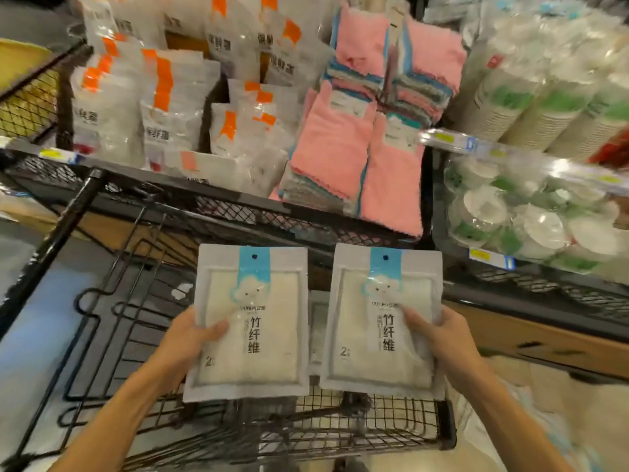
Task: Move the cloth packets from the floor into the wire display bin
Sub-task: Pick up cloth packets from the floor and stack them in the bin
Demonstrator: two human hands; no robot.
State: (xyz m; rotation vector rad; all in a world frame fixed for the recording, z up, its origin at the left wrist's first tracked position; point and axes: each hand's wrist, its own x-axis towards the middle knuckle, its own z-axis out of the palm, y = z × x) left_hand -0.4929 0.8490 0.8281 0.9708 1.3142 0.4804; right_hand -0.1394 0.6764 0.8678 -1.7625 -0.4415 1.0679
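I hold two flat cloth packets side by side over the black wire display bin [391, 434]. Each is grey-white with a blue header tab, a cloud face and black characters. My left hand [190, 342] grips the left packet [252, 321] at its left edge, thumb on the front. My right hand [442, 338] grips the right packet [381, 318] at its right edge. Both packets stand upright with their fronts facing me. Between them, lower down, part of another packet [316, 332] shows inside the bin.
Behind the bin a mesh shelf [272, 212] carries clear bags with orange labels [163, 107] and stacks of pink cloths [360, 151]. Wrapped paper cups and bowls [531, 206] fill the right shelves. A black wire divider rack [112, 321] lies at left. Pale floor shows at lower right.
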